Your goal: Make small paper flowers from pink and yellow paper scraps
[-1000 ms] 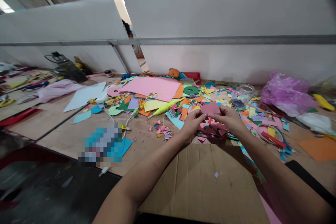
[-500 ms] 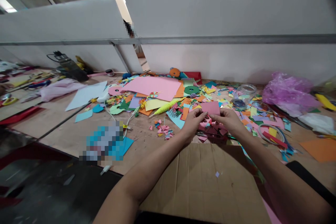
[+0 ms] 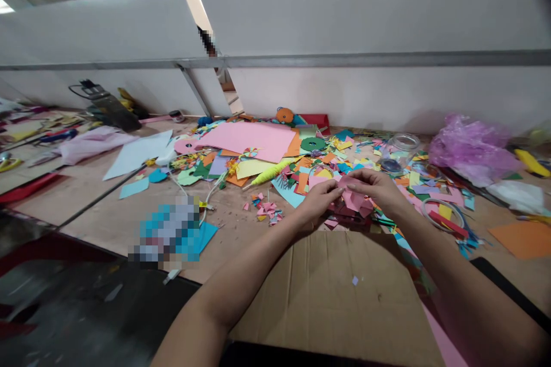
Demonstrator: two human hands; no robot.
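Observation:
A small piece of pink paper (image 3: 353, 198) is pinched between both hands, above a heap of pink and dark red scraps. My left hand (image 3: 321, 199) has thumb and fingers closed on its left side. From the right, my right hand (image 3: 375, 186) grips the upper right part, its fingers bent over the sheet. The paper looks creased or partly folded; its lower edge points down. Just below the hands lies a flat piece of brown cardboard (image 3: 336, 292), with a tiny lilac paper chip on it.
Coloured paper scraps cover the table around a large pink sheet (image 3: 253, 139). A glass jar (image 3: 400, 152) and a purple plastic bag (image 3: 471, 143) stand at the right. A yellow-green tool (image 3: 269, 174) lies left of my hands, a dark bottle (image 3: 112, 108) far left.
The pink paper was held flat and upright; now it is tilted and creased between my fingers. My right hand has risen slightly and turned over it.

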